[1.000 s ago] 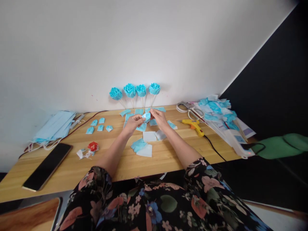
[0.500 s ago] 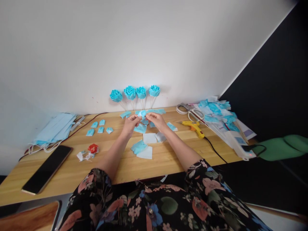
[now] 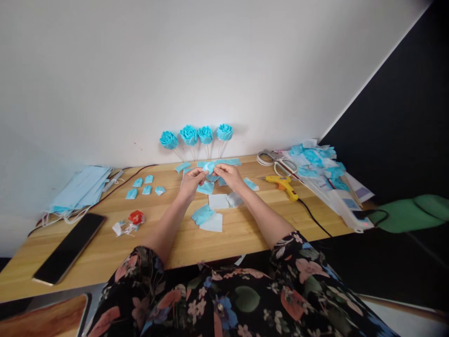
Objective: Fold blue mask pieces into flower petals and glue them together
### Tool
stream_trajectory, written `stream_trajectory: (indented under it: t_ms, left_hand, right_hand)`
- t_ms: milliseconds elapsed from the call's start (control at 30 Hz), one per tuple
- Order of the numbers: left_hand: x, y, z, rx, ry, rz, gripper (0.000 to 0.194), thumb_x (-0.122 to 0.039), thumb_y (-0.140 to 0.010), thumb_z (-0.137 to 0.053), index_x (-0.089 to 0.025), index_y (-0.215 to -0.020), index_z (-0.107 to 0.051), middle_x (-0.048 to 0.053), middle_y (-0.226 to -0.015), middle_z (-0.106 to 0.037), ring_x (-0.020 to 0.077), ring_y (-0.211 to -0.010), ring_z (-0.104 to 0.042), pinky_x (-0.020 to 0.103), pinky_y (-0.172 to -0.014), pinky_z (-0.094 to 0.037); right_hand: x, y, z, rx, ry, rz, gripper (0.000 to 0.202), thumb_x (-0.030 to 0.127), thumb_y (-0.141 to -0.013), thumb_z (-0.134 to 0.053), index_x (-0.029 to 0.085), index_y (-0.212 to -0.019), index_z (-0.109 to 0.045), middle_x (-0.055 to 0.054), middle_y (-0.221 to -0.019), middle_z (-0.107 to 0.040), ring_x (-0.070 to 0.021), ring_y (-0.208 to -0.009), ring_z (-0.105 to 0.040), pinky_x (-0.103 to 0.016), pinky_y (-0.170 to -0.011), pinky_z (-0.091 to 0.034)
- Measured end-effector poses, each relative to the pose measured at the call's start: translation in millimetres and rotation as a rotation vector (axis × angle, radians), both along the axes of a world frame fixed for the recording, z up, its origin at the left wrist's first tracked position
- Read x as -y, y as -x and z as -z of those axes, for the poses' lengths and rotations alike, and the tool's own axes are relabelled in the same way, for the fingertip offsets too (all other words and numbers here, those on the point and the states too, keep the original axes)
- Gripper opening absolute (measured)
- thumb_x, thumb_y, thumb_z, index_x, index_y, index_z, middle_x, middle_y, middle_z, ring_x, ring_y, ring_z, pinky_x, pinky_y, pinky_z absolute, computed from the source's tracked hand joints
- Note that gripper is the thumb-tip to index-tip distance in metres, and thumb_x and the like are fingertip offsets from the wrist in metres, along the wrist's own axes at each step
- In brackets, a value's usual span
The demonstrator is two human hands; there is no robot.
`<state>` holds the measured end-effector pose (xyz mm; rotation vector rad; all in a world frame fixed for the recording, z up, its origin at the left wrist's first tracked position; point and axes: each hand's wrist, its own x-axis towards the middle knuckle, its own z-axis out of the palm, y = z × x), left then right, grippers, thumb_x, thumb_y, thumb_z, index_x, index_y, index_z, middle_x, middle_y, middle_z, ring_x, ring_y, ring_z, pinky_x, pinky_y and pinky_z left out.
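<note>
Between my hands is a small light-blue fabric piece (image 3: pixel 209 167), partly folded and raised above the table. My left hand (image 3: pixel 193 181) pinches its left side, and my right hand (image 3: pixel 228 176) pinches its right side. Beneath and around them lie several cut blue and white fabric pieces (image 3: pixel 218 201). Behind, several blue fabric roses (image 3: pixel 189 135) on thin sticks lean against the wall. To the left sit several small folded blue petals (image 3: pixel 132 194).
A yellow glue gun (image 3: pixel 282 185) lies right of my hands, with white-handled scissors (image 3: pixel 286 167) behind it. Scraps (image 3: pixel 312 157) and a power strip (image 3: pixel 352 213) occupy the right end. Face masks (image 3: pixel 82 185), a phone (image 3: pixel 70 248) and a red wrapper (image 3: pixel 136 216) are at left.
The fabric piece has shifted slightly to the right between my fingers and looks turned, with more blue showing. Both hands keep their pinch; the other things stay where they were.
</note>
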<state>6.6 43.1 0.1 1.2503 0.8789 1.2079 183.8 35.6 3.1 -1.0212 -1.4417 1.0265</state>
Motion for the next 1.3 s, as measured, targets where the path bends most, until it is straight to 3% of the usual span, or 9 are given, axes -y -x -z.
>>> stream_trajectory:
  t_ms: [233,600,800,933,1033,1100,1167,1233,1300]
  left_hand:
    - [1,-1,-1.0,-0.040,-0.002,0.030,0.032,-0.045,-0.067,-0.077,-0.019,-0.065,-0.059,-0.007,-0.048,-0.043,0.0070,-0.046,-0.035,0.024,-0.050,-0.027]
    - [9,-3,-12.4,-0.167,-0.005,0.083,0.035,-0.047,-0.063,-0.082,-0.017,-0.061,-0.063,-0.005,-0.050,-0.043,0.0074,-0.050,-0.034,0.025,-0.051,-0.023]
    - [11,1,-16.3,-0.180,0.004,0.131,0.038,-0.052,-0.063,-0.080,-0.017,-0.061,-0.067,-0.002,-0.053,-0.051,0.0091,-0.052,-0.040,0.025,-0.052,-0.031]
    - [4,7,-20.8,-0.189,0.015,0.088,0.035,-0.051,-0.065,-0.078,-0.016,-0.073,-0.074,-0.002,-0.055,-0.054,0.0099,-0.051,-0.042,0.025,-0.051,-0.032]
    - [6,14,-39.3,-0.208,-0.017,-0.054,0.028,-0.044,-0.068,-0.078,-0.017,-0.071,-0.073,-0.003,-0.052,-0.050,0.0094,-0.050,-0.039,0.025,-0.050,-0.029]
    - [24,21,-61.4,-0.228,-0.119,-0.156,0.028,-0.041,-0.071,-0.078,-0.018,-0.061,-0.067,-0.003,-0.051,-0.049,0.0096,-0.050,-0.038,0.025,-0.050,-0.030]
    - [58,30,-86.2,-0.268,-0.240,-0.153,0.025,-0.039,-0.076,-0.077,-0.020,-0.062,-0.070,-0.001,-0.052,-0.053,0.0121,-0.052,-0.044,0.026,-0.051,-0.034]
    - [104,40,-104.9,-0.368,-0.355,-0.008,0.021,-0.037,-0.079,-0.076,-0.023,-0.064,-0.074,0.003,-0.060,-0.065,0.0176,-0.060,-0.056,0.030,-0.057,-0.043]
    - [150,52,-108.8,-0.460,-0.370,0.252,0.011,-0.034,-0.086,-0.070,-0.030,-0.082,-0.081,0.005,-0.080,-0.076,0.0230,-0.074,-0.067,0.035,-0.069,-0.052]
  right_hand:
    - [-4,-3,-3.2,-0.102,0.035,0.005,0.058,0.076,-0.076,-0.062,0.019,-0.083,-0.071,-0.004,-0.080,-0.068,-0.0170,-0.080,-0.062,-0.031,-0.079,-0.052]
    - [-3,-3,-3.5,-0.065,-0.002,0.055,0.039,0.058,-0.077,-0.069,0.020,-0.071,-0.062,0.003,-0.066,-0.055,-0.0130,-0.064,-0.049,-0.027,-0.064,-0.043]
    - [-5,-4,-3.2,-0.053,-0.007,0.069,0.038,0.057,-0.076,-0.069,0.020,-0.070,-0.061,0.003,-0.065,-0.055,-0.0132,-0.064,-0.048,-0.027,-0.063,-0.042]
    - [-5,-6,-3.8,-0.056,-0.028,0.100,0.040,0.057,-0.076,-0.069,0.020,-0.067,-0.058,0.004,-0.064,-0.051,-0.0124,-0.064,-0.045,-0.026,-0.064,-0.039]
    - [-4,-7,-5.1,-0.055,-0.038,0.101,0.040,0.058,-0.077,-0.068,0.020,-0.068,-0.057,0.004,-0.064,-0.050,-0.0126,-0.065,-0.046,-0.026,-0.064,-0.039]
    - [-3,-7,-5.5,-0.052,-0.043,0.092,0.041,0.059,-0.078,-0.068,0.021,-0.068,-0.057,0.004,-0.064,-0.050,-0.0126,-0.065,-0.046,-0.026,-0.065,-0.040]
    - [-3,-6,-5.0,-0.049,-0.043,0.077,0.042,0.059,-0.078,-0.068,0.021,-0.067,-0.057,0.003,-0.064,-0.050,-0.0127,-0.065,-0.046,-0.026,-0.064,-0.041]
    - [-2,-5,-3.8,-0.046,-0.036,0.055,0.041,0.059,-0.078,-0.067,0.021,-0.068,-0.057,0.003,-0.065,-0.052,-0.0133,-0.065,-0.048,-0.027,-0.064,-0.042]
    - [-1,-3,-2.7,-0.045,-0.034,0.034,0.040,0.059,-0.079,-0.067,0.021,-0.071,-0.060,0.002,-0.068,-0.056,-0.0141,-0.067,-0.051,-0.027,-0.065,-0.044]
